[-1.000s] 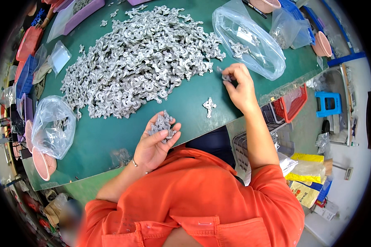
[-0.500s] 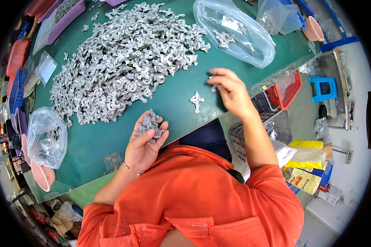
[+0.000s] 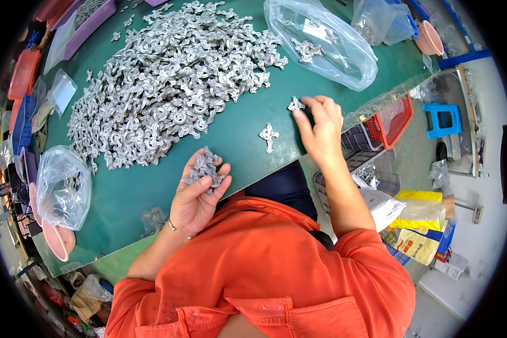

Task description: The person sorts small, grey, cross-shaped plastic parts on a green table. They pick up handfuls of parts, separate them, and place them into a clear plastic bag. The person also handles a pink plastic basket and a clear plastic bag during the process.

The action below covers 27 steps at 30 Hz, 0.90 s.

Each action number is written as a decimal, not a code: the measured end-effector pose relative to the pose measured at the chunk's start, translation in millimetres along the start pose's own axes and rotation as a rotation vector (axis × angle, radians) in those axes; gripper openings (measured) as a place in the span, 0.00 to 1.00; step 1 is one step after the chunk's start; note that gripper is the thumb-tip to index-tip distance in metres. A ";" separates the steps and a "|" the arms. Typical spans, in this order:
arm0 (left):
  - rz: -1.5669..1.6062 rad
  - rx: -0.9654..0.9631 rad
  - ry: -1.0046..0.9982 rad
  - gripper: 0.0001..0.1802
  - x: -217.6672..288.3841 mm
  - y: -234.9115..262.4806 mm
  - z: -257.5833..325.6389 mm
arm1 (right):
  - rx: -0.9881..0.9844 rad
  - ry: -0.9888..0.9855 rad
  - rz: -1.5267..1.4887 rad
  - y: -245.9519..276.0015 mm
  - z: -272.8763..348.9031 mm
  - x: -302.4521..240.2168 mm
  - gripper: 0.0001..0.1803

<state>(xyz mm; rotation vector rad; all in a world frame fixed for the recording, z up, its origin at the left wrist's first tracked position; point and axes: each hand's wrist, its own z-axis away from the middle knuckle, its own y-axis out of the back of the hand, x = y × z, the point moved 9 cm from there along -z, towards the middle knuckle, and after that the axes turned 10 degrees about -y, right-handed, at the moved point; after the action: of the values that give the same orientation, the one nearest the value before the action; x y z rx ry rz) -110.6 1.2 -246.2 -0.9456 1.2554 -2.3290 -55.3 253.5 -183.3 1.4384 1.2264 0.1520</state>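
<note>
In my left hand (image 3: pixel 197 194), a small clump of grey metal cross-shaped pieces (image 3: pixel 205 169) rests between the curled fingers and thumb. My right hand (image 3: pixel 323 125) is over the table to the right, its thumb and forefinger at a small metal piece (image 3: pixel 295 103) lying at their tips. The fingers partly cover that piece. One single cross-shaped metal piece (image 3: pixel 268 138) lies flat on the green table between my two hands. Beyond my left hand spreads a large heap of the same grey metal pieces (image 3: pixel 163 90).
A clear plastic bag (image 3: pixel 343 65) with a few pieces and a white label lies at the far right. Another clear bag (image 3: pixel 65 188) sits at the left beside a pink basket (image 3: pixel 58 241). A red basket (image 3: pixel 397 125) and blue stool (image 3: pixel 442 120) stand off the right edge.
My right hand has come down closer to the table, and its fingers now meet the metal piece there. My left hand stays in place with its clump.
</note>
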 end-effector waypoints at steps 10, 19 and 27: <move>-0.025 0.021 0.011 0.26 -6.5 -4.5 -8.7 | -0.556 -0.041 -0.839 -23.7 43.9 -92.9 0.12; 0.428 0.069 -0.166 0.16 73.5 24.8 4.0 | -0.227 0.185 -0.044 -13.3 32.4 -66.1 0.16; 0.349 0.358 -1.111 0.21 325.5 109.3 88.4 | -0.754 -0.524 -0.936 -65.3 52.5 -51.0 0.16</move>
<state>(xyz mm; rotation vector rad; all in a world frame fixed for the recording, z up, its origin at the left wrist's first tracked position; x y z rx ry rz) -288.2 -296.8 -173.1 -1.4138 0.4534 -1.2853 -78.6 167.4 -223.9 0.1505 1.1005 -0.3564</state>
